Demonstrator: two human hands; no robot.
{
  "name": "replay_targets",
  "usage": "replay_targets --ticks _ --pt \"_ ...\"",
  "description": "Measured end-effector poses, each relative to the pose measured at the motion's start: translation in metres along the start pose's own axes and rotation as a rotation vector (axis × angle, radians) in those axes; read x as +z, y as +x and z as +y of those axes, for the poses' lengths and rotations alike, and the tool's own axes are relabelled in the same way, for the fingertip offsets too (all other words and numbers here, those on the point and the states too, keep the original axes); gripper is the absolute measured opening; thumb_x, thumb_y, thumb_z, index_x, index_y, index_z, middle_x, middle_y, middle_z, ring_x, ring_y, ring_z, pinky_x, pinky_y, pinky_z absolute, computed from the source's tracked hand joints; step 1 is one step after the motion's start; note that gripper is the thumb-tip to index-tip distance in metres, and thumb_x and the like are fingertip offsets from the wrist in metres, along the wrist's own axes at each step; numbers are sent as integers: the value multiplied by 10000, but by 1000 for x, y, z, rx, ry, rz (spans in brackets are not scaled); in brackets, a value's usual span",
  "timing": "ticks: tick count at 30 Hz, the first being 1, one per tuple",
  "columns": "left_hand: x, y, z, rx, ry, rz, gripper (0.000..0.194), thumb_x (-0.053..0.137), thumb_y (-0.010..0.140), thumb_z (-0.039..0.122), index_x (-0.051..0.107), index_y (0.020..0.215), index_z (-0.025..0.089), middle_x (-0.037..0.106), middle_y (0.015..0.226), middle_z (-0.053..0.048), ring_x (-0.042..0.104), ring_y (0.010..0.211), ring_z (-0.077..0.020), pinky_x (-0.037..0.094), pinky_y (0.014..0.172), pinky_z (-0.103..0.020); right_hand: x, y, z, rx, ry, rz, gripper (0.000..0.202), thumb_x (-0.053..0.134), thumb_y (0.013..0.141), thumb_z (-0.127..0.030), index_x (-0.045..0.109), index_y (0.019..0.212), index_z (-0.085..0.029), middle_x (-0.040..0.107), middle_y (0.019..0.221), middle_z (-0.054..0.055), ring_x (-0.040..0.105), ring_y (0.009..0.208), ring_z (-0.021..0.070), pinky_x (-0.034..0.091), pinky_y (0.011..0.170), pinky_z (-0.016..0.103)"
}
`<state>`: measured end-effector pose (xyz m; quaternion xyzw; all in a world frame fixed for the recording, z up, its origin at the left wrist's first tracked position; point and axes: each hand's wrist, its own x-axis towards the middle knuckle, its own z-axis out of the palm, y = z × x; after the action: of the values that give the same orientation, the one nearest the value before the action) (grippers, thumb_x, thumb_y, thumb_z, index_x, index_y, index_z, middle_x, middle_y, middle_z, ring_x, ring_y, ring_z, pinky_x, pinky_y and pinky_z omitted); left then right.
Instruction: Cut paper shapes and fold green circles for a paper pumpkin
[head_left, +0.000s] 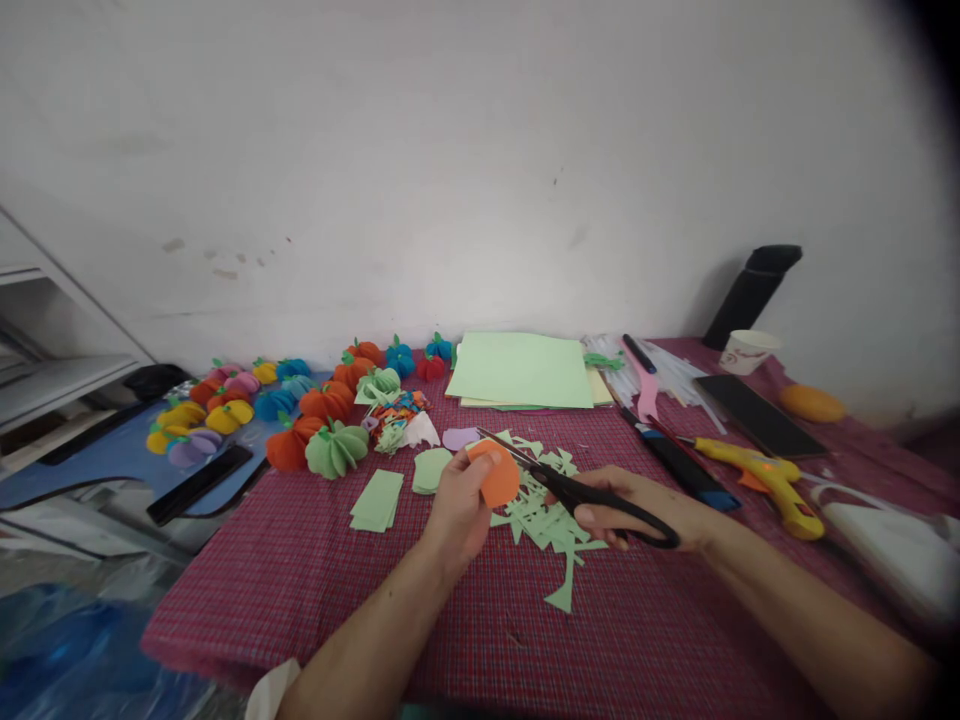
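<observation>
My left hand [463, 500] pinches a rounded piece of orange paper [499, 478] between thumb and fingers. In my right hand [611, 500] are black-handled scissors [581, 494], with the fingers through the loops. The blades reach the upper edge of the orange paper; whether they are cutting it I cannot tell. Beneath both hands lies a heap of light green paper scraps [547, 515]. Left of my left hand are a stack of green rectangles [377, 500] and a pile of rounded green pieces [431, 470]. A purple piece [460, 438] lies just behind.
Several paper pumpkins [327, 402] fill the left side. Green paper sheets [523, 370] lie against the wall. At right are a yellow glue gun [765, 475], a utility knife [686, 465], a phone [757, 412], a paper cup [748, 352] and a black bottle [752, 297].
</observation>
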<state>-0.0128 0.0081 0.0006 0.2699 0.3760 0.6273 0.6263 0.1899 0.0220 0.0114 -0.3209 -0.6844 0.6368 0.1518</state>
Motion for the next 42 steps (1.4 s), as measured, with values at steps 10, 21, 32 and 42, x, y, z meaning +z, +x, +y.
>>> replay_targets --ticks 10,21,32,42 --pt "1 -1 2 1 39 -2 143 644 615 200 546 697 135 564 588 25 513 502 -80 381 493 -209 -4 -2 0 -4 -28 -16 364 544 777 -413 541 1011 -134 421 559 -51 384 437 36 328 410 153" --pt "-1 -1 0 -3 108 -53 119 628 622 201 533 661 141 536 565 28 482 486 -79 373 481 -215 -19 -7 2 8 -178 -34 393 546 769 -418 543 1069 -165 412 613 -43 382 446 41 338 406 161" --pt "1 -1 2 -51 95 -34 137 646 595 197 561 684 135 598 626 -7 522 531 -97 395 516 -224 -16 -11 -8 -53 -191 6 461 523 777 -444 488 1142 -164 461 741 -4 439 578 78 399 523 199" --pt "-1 -9 2 -162 249 -205 145 676 569 191 548 610 136 579 568 6 496 485 -83 370 501 -214 -49 -23 -8 -107 -361 -171 523 518 763 -467 505 1151 -115 519 870 39 466 776 148 405 697 275"
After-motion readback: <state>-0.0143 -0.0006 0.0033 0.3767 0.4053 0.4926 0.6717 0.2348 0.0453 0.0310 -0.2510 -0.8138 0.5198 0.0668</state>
